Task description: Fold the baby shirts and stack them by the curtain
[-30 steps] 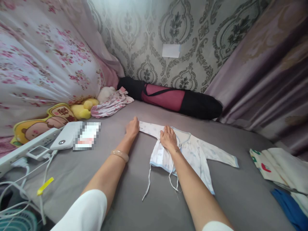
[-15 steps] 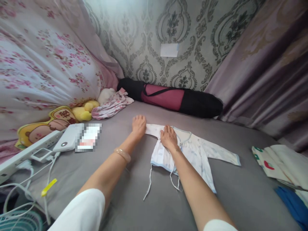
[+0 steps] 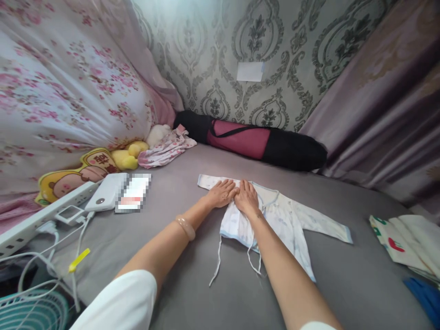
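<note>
while a white power strip (image 3: 44,224) with plugs and cables takes up the left edge, a cartoon pillow (image 3: 68,181) lies behind it, and a white power bank (image 3: 107,192) sits on the grey sheet (image 3: 172,160) just beside a pixelated flat object (image 3: 133,192). further right, the left hand (image 3: 222,193) lies palm down, fingers extended, on the near-left sleeve of a baby's wrap shirt (image 3: 283,224), gripping nothing that shows; that sleeve's blue-edged cuff pokes out beyond it. the right hand (image 3: 246,197) touches it, also flattened, pressing on the shirt's left shoulder and front. the shirt is spread in the middle of the sheet, its white ties (image 3: 216,261) trailing toward the wearer and its other sleeve stretched out to the right. it looks like thin, soft cotton, so it should be very light, limp and quick to wrinkle, hardly fragile apart from the narrow ties; the cuffs, shoulder seams and hem seem the best places to pinch. behind it rests a black and maroon bag (image 3: 240,140); at far right, folded pale cloth (image 3: 412,238) lies near a blue cloth (image 3: 424,298).
</note>
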Demonstrator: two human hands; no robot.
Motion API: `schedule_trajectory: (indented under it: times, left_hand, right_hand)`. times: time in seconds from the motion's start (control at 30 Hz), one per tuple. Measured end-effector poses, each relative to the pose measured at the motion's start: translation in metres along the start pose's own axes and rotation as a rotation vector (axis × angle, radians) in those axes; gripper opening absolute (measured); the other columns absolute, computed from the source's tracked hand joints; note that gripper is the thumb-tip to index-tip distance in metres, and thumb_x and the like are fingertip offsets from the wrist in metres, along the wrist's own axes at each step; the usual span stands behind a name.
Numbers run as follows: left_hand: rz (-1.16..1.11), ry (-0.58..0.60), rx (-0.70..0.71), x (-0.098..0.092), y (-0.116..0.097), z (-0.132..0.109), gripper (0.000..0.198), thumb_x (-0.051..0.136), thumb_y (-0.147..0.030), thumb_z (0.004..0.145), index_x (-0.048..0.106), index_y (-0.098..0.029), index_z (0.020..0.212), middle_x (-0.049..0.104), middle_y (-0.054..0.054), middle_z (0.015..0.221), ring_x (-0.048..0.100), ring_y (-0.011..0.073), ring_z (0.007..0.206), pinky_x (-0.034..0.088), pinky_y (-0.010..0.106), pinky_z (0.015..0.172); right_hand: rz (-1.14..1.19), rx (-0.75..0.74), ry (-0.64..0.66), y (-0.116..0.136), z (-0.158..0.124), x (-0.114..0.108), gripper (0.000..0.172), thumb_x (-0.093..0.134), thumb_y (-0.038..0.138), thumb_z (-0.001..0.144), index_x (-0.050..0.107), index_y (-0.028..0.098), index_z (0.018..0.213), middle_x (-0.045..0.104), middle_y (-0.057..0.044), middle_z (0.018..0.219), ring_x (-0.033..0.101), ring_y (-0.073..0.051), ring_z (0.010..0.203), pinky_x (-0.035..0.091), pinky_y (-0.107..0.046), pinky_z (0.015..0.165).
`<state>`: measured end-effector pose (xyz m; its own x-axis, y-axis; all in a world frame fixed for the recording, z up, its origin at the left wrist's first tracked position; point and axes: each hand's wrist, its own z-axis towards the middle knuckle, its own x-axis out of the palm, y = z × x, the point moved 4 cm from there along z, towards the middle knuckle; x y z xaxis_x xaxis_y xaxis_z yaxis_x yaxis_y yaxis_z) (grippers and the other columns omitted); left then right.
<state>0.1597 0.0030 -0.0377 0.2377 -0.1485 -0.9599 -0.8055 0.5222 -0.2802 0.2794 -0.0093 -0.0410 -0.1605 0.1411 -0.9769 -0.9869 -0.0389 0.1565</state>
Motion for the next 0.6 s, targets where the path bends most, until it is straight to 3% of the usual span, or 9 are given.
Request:
schedule_trajectory:
  times: [0.17, 0.33, 0.6]
  left_hand:
    - [0.04, -0.03, -0.167, -0.008, 0.03, -0.012, 0.059, 0.018, -0.043, 0.1, 0.033, -0.013, 0.148, 0.027, 0.013, 0.156, 0.021, 0.0242, 0.146, 0.017, 0.041, 0.117]
    - [0.056, -0.008, -0.316, -0.021, 0.067, -0.026, 0.059, 0.017, -0.041, 0.099, 0.029, -0.012, 0.149, 0.023, 0.014, 0.157, 0.019, 0.0241, 0.146, 0.016, 0.044, 0.117]
    - [0.043, -0.006, -0.319, -0.022, 0.083, -0.03, 0.058, 0.015, -0.039, 0.099, 0.028, -0.014, 0.149, 0.022, 0.011, 0.158, 0.016, 0.0218, 0.147, 0.013, 0.046, 0.117]
  right_hand:
    - [0.012, 0.004, -0.023, 0.0, 0.002, 0.002, 0.055, 0.026, 0.029, 0.097, 0.039, 0.003, 0.145, 0.037, -0.014, 0.152, 0.031, -0.026, 0.138, 0.02, -0.036, 0.113]
    - [0.024, 0.007, -0.018, -0.001, 0.002, 0.003, 0.055, 0.026, 0.03, 0.098, 0.038, 0.004, 0.145, 0.036, -0.014, 0.152, 0.03, -0.027, 0.138, 0.019, -0.036, 0.114]
    - [0.068, 0.015, -0.013, 0.0, 0.001, 0.002, 0.056, 0.026, 0.03, 0.098, 0.038, 0.003, 0.145, 0.036, -0.014, 0.152, 0.029, -0.026, 0.139, 0.018, -0.036, 0.114]
